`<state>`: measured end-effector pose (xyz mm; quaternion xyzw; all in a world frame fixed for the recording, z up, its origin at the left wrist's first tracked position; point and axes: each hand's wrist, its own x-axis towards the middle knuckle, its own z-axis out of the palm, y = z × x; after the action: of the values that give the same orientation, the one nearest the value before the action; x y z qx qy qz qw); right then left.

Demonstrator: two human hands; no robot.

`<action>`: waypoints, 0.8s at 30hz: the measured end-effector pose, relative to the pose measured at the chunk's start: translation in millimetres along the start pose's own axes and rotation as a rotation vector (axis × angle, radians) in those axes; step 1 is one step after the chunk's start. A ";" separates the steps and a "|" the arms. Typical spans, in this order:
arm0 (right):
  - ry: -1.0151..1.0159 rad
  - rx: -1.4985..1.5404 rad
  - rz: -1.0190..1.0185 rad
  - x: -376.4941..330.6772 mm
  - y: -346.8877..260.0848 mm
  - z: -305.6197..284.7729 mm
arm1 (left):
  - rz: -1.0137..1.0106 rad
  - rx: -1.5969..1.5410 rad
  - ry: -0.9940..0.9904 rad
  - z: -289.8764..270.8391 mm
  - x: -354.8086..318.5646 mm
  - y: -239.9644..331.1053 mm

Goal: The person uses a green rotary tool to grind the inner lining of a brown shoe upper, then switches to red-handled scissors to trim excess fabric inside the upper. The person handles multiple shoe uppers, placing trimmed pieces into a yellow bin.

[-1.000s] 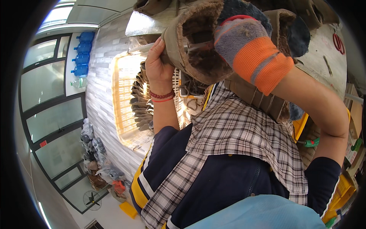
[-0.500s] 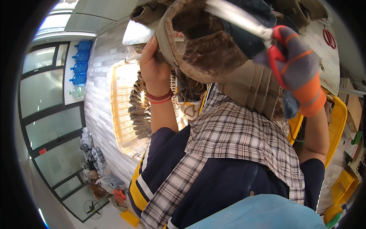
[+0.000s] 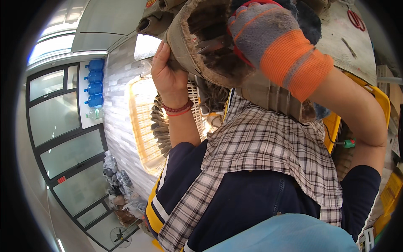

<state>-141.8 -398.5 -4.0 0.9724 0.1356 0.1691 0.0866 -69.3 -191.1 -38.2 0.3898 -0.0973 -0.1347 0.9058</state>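
A khaki fabric piece with brown fur lining is held up in front of me, its opening facing me. My left hand, bare with a beaded bracelet, grips its left outer edge, the fingers behind it. My right hand, in a grey and orange glove, is closed round red-handled scissors. Their blades reach into the furry opening; exactly what lies between them I cannot make out. Ribbed khaki fabric hangs below, over my checked apron. Dark blue fur shows behind my glove.
A second pair of red-handled scissors lies on the pale table at the right. To my left, a pale yellow basket holds a row of folded brown pieces. Yellow crate at right. Blue water bottles stand far left.
My right hand has moved left and inward, bringing the scissors from above the fur-lined piece into its opening. My left hand keeps its hold on the edge.
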 end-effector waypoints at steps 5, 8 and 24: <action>-0.190 -0.009 0.055 -0.1 -1.7 -9.3 | 0.024 0.054 0.032 -1.1 -1.6 1.3; -0.236 -0.033 0.155 -4.8 -1.3 -5.7 | 0.010 0.042 0.003 -6.1 -2.5 0.5; 0.800 1.405 0.217 -50.6 46.1 -7.6 | 0.460 0.658 -0.538 86.6 33.1 -56.4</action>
<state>-179.5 -456.1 -2.5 0.6735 0.1358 0.3865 -0.6152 -71.8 -297.8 -18.5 0.5753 -0.4493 0.0112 0.6834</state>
